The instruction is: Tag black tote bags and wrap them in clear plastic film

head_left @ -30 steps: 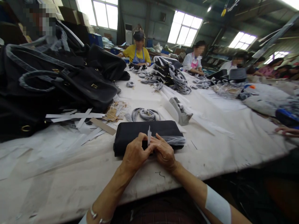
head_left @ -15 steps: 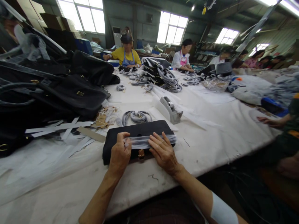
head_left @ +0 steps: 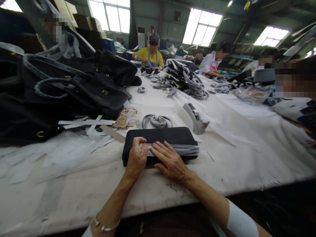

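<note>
Black flat bag point(head_left: 160, 133) lies on white-covered table point(head_left: 86, 197), in front of the wearer, long side roughly across view; clear wrap strip point(head_left: 185, 149) runs across its top to the R end. L hand point(head_left: 138, 156): fingers curled in, gripping wrap strip nr its L end; exact fingertip contact partly hidden. R hand point(head_left: 171, 163): open, fingers extended, laid on strip + bag, covering mid-section. Surroundings: coiled strap point(head_left: 158, 121) just behind bag; grey tape dispenser point(head_left: 196, 119) behind R corner, apart from bag. To L: paper strips point(head_left: 86, 122), grey-brown card strip point(head_left: 113, 133) close to bag's L side, tags w/ strings point(head_left: 123, 121), thin white sheets point(head_left: 61, 151). Large black bag pile point(head_left: 93, 89) crowds far L. Farther back, stack w/ wrapped straps point(head_left: 185, 79) partly blocks view of table beyond. Person in yellow point(head_left: 150, 57) seated across; 2nd person, white sleeves point(head_left: 208, 62), to their R in view.
</note>
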Motion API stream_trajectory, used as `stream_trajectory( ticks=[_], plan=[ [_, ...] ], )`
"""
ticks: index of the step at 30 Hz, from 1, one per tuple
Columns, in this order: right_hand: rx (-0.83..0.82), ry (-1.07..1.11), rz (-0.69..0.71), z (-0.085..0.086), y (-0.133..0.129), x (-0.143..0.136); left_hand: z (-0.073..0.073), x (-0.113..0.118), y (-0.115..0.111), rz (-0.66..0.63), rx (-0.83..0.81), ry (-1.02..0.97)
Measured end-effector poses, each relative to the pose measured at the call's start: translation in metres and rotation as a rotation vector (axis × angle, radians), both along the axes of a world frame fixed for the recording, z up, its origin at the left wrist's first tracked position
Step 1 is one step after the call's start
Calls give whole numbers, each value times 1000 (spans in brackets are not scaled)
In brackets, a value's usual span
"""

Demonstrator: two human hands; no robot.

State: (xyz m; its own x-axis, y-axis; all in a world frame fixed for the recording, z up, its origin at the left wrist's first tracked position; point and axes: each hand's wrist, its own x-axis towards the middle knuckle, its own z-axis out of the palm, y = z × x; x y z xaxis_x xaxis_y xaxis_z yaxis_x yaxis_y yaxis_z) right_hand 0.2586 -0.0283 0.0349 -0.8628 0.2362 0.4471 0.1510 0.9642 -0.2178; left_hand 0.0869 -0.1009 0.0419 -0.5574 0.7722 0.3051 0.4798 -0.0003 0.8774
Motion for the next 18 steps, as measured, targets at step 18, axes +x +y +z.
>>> stream_trajectory(
  ticks=[18],
  plan=[
    [213, -90, 53, -14, 9, 1, -9, -27, -106, 331, 253, -1300]
  ],
)
